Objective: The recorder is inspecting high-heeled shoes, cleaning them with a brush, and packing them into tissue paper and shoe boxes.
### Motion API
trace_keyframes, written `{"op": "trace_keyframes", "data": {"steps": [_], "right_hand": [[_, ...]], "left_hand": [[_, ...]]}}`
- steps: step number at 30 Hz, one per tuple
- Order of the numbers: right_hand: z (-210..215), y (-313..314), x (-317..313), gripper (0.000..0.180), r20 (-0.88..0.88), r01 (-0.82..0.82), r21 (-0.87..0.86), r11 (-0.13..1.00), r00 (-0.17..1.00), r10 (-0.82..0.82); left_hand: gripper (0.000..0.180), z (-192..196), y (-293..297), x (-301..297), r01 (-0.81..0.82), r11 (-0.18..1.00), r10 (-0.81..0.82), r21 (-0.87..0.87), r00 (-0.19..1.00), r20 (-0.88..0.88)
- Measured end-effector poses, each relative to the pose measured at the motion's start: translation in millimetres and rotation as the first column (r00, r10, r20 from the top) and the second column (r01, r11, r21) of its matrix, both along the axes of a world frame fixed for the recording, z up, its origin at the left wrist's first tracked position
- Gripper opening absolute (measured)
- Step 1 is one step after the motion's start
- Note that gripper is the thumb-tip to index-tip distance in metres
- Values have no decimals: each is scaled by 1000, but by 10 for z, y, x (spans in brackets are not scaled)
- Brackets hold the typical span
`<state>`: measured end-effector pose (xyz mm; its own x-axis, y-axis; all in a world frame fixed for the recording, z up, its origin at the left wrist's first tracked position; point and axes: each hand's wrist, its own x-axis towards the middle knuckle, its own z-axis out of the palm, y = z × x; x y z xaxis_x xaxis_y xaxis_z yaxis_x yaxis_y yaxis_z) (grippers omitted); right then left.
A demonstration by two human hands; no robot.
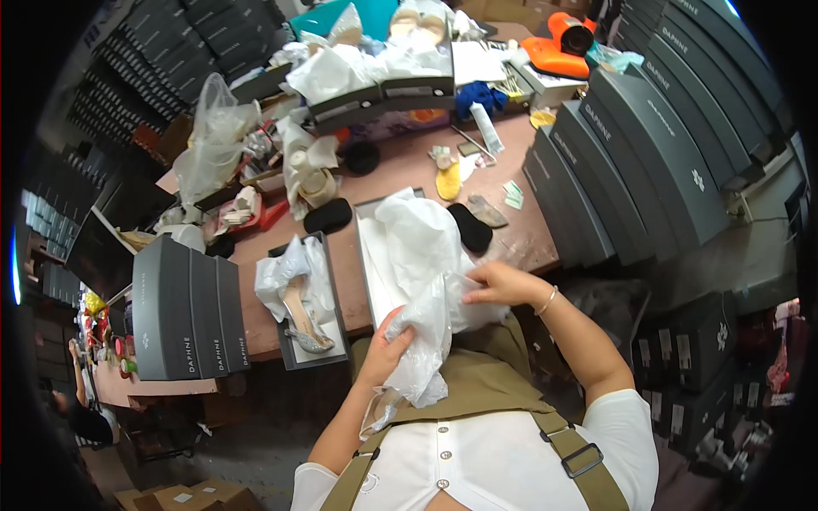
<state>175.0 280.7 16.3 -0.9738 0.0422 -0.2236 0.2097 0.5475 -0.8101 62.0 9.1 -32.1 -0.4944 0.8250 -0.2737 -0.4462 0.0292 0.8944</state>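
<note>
Right now, left hand: fingers closed on the lower end of the white tissue paper, at the table's near edge
Right hand: clamped on the same paper's right side, just over the open shoe box
Paper: bunched, half in the box, half hanging toward the apron
Nearby: a silver heeled shoe lies in the box lid to the left; grey boxes stand beyond
Risk: thin paper pulled between two grips could tear; the hanging end, I'd judge, may slip off the wooden table
</note>
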Motion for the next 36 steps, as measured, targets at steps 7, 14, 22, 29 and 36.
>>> {"op": "trace_keyframes", "data": {"steps": [7, 14, 22, 29, 36], "right_hand": [[207, -152, -503, 27, -51, 76, -64, 995, 996, -79], [297, -1012, -1041, 20, -416, 143, 36, 989, 902, -115], [60, -1456, -662, 15, -333, 7, 418, 909, 932, 146], [292, -1467, -282, 39, -458, 27, 556, 831, 844, 279], [129, -1206, -239, 42, -223, 120, 20, 993, 968, -112]], "left_hand": [[51, -10, -50, -291, -377, 923, 380, 76, 925, -32], [55, -18, 390, -162, -534, 843, 523, 65, 842, 128], [65, -223, 3, -126, -188, 967, 153, 173, 969, 196], [78, -86, 29, -455, -113, 994, 111, 13, 990, 87], [77, 45, 65, -361, -146, 987, 147, 71, 989, -10]]}}
